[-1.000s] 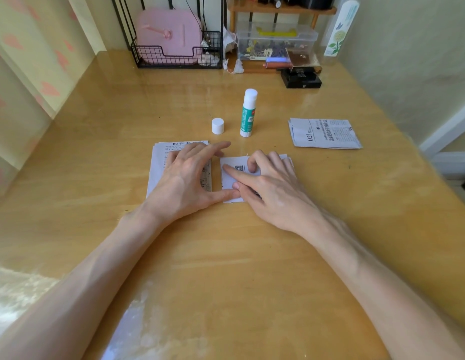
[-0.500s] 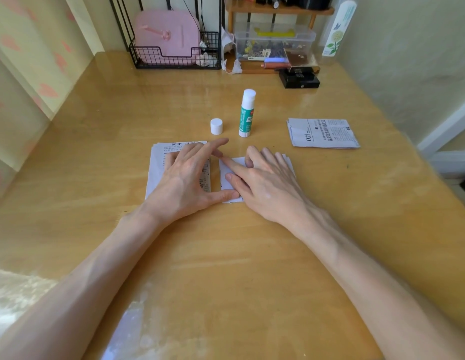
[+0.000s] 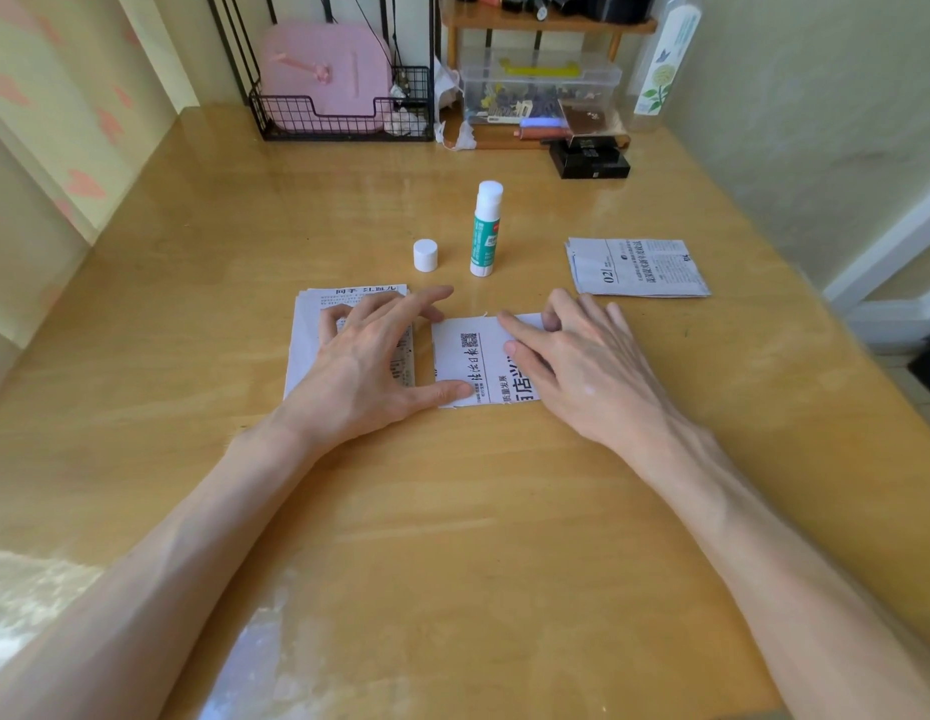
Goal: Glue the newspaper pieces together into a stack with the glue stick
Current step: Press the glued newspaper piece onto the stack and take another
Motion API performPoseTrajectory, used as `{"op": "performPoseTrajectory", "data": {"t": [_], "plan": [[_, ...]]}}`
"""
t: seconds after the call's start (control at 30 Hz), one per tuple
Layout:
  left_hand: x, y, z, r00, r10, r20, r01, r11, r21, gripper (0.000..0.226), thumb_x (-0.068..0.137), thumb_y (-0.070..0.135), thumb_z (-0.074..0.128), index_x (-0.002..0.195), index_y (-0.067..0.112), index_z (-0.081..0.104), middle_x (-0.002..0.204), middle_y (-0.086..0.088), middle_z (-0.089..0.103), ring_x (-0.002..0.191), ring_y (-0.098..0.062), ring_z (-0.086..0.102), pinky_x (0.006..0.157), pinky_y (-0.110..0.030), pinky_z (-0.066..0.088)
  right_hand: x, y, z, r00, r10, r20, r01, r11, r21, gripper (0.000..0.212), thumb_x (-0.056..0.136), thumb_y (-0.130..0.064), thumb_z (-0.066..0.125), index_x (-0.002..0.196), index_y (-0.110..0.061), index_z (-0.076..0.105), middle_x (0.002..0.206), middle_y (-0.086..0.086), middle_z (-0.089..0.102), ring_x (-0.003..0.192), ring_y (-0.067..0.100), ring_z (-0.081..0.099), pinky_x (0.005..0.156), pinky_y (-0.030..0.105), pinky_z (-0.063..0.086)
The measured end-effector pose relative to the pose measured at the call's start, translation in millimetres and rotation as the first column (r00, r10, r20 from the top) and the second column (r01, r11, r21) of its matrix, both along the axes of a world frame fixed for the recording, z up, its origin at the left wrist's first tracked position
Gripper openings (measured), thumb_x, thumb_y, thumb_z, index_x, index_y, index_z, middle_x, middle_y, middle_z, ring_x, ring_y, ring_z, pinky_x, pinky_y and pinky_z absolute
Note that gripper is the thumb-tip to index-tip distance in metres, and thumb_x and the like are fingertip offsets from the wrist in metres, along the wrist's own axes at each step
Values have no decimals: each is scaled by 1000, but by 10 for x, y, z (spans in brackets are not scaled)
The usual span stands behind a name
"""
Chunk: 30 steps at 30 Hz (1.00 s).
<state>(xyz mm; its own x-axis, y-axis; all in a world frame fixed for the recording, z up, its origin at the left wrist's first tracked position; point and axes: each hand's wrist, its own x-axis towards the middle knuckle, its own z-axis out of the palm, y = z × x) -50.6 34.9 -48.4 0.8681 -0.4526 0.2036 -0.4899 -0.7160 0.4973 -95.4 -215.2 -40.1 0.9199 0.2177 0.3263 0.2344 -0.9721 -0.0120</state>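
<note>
Commentator: Rightward goes the right grip (image 3: 587,366), sliding off the print it covered half a second ago, so the QR code on the newspaper piece (image 3: 470,366) now shows between the two grips.

Analyst: Both are spread flat, fingers apart, clamped on nothing, just pressing. The left grip (image 3: 369,366) lies on the loose pile (image 3: 307,350), with its thumb pinning the near corner of that piece.

Commentator: And the glue stick (image 3: 486,231)?

Analyst: Upright and uncapped, beyond the gap between the grips, with its cap (image 3: 425,255) just beside it. The spare pile (image 3: 637,267) lies beyond the right grip on the desk (image 3: 452,511).

Commentator: So this is the pressing-down step?

Analyst: I judge so. To do it well, keep that thumb as the anchor, stroke outward from the middle to the edges, then press each corner. Go gently, since thin newsprint probably wrinkles or skids on wet glue. How many layers lie beneath, I cannot tell.
</note>
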Motion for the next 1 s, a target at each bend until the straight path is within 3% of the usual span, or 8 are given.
{"op": "performPoseTrajectory", "data": {"t": [0.1, 0.27, 0.53, 0.7, 0.87, 1.0], "plan": [[5, 5, 0, 1000, 1, 4, -1, 1000, 0, 98, 69, 88, 60, 153, 47, 33, 134, 29, 55, 140, -1, 35, 114, -43, 21, -37, -103, 15, 999, -45, -3, 45, 999, -10, 57, 106, -50, 28, 142, -27, 66, 94, -3, 38, 86, 25, 47, 76, 40, 32], [14, 12, -10, 1000, -7, 4, 7, 1000, -4, 97, 70, 88, 61, 153, 48, 33, 134, 30, 55, 141, -2, 35, 116, -46, 21, -83, -249, 27, 996, -82, 21, 82, 997, -11, 40, 109, -41, 48, 139, -25, 69, 95, 0, 44, 88, 27, 49, 75, 39, 29], [-6, 12, -20, 999, -11, 37, 10, 1000, 22, 92, 72, 87, 56, 153, 49, 33, 135, 29, 55, 143, -6, 35, 117, -49, 21, -92, -283, 2, 981, -177, 80, 173, 984, 51, 47, 106, -44, 41, 129, -21, 76, 95, 2, 49, 87, 28, 50, 73, 37, 28], [-6, 10, -15, 999, -12, 35, 11, 1000, 29, 92, 72, 86, 57, 153, 49, 32, 134, 30, 54, 142, -5, 35, 118, -49, 20, -125, -6, 72, 990, -126, 69, 119, 989, 91, 47, 108, -46, 39, 141, -26, 65, 122, 7, 54, 110, 30, 47, 85, 44, 38], [-25, 3, -7, 999, -12, 49, 11, 1000, 25, 92, 73, 90, 52, 153, 48, 33, 135, 29, 55, 140, -5, 38, 115, -49, 25, -150, 443, 7, 994, -19, -104, 21, 1000, 22, 55, 109, -52, 20, 153, -41, 51, 149, 6, 44, 130, 31, 41, 101, 46, 34], [-7, 12, -30, 999, -10, 52, 8, 999, 35, 94, 72, 89, 55, 154, 49, 31, 136, 31, 54, 141, -6, 37, 115, -49, 25, -145, 398, -2, 993, -59, -104, 59, 998, 4, 55, 110, -46, 15, 153, -46, 49, 156, 6, 40, 137, 35, 37, 102, 46, 27]]}}
